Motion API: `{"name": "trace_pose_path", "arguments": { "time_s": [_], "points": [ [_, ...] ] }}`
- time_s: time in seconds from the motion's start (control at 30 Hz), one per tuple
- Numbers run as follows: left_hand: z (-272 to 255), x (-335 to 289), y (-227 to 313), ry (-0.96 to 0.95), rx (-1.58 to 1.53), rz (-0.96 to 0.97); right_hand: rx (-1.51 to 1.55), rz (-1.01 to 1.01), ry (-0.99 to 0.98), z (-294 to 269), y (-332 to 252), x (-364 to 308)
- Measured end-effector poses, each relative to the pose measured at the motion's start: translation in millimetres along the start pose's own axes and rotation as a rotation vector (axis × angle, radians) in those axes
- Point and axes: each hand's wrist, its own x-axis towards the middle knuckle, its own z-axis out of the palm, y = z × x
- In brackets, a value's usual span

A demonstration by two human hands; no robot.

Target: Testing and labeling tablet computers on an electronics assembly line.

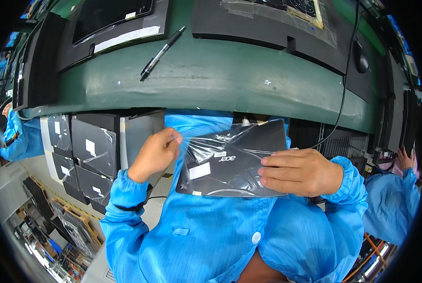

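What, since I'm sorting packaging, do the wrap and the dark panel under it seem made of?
The wrap looks like plastic film: glossy, clear, creased. The panel, smooth and dark, could be plastic or coated metal; glare obscures its finish.

Your left hand (156,151) pinches clear film (206,148) at upper left corner of black panel (239,174). Your right hand (303,172) grips panel's right side, fingers flat across face, thumb hidden. White label (200,170) on panel's left part. Blue smock (196,226) behind panel. Beyond: green bench (196,85), pen (162,54) on it; mouse (360,56) toward right. To your left, film-covered panels (102,160), white labels on them.
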Motion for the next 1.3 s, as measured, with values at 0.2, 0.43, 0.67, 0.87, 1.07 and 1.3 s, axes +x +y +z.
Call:
{"name": "trace_pose_path", "arguments": {
  "time_s": [0.2, 0.43, 0.67, 0.87, 1.07, 1.3],
  "points": [
    [21, 22, -39, -0.199, -0.025, -0.024, 0.041, -0.009, 0.003, 6, 7, -3],
    [8, 5, 9, 0.013, -0.103, 0.716, 0.069, 0.008, -0.025, -3, 13, 5],
    [4, -11, -27, -0.389, 0.033, 0.49, 0.113, 0.052, -0.044, -9, 17, -1],
    [-15, -40, 12, -0.189, -0.129, 0.728, 0.168, 0.05, 0.009, -24, 19, 3],
    [-7, -27, 35, -0.585, -0.466, 0.876, 0.274, 0.051, 0.011, -59, 17, -1],
    [-35, -31, 79, -0.008, -0.379, 1.039, 0.48, 0.375, 0.24, -80, 30, -30]
  ]
}}
